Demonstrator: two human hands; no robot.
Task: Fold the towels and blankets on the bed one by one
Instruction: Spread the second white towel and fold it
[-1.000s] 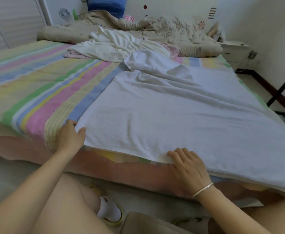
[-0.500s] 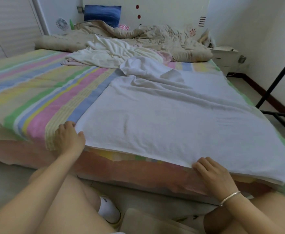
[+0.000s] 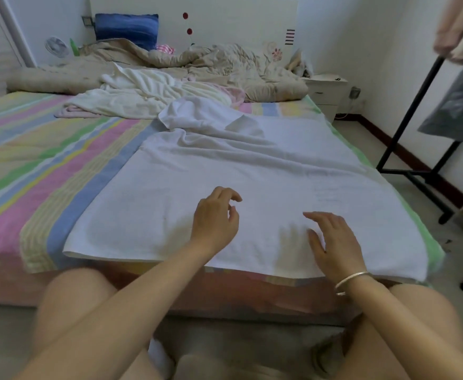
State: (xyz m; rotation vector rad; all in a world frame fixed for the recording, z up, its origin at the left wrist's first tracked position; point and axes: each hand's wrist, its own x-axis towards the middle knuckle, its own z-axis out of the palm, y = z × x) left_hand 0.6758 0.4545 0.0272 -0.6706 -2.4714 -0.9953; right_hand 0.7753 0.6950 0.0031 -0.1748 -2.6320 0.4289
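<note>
A large white towel (image 3: 252, 174) lies spread over the right half of the striped bed (image 3: 46, 165), its far end wrinkled and bunched. My left hand (image 3: 215, 218) hovers over the towel's near middle, fingers loosely curled and apart, holding nothing. My right hand (image 3: 331, 242), with a silver bracelet on the wrist, hovers just above the towel near its front edge, fingers spread and empty. A cream blanket (image 3: 142, 97) lies crumpled further back, with a pink cloth (image 3: 73, 113) partly under it.
A beige quilt (image 3: 211, 67) and a blue pillow (image 3: 127, 30) are heaped at the headboard. A white nightstand (image 3: 326, 91) stands at the back right. A black clothes rack (image 3: 411, 149) with hanging garments stands on the floor to the right.
Both hands have let go of the towel's front corners and moved inward and forward over its near middle. The view has shifted to the right.
</note>
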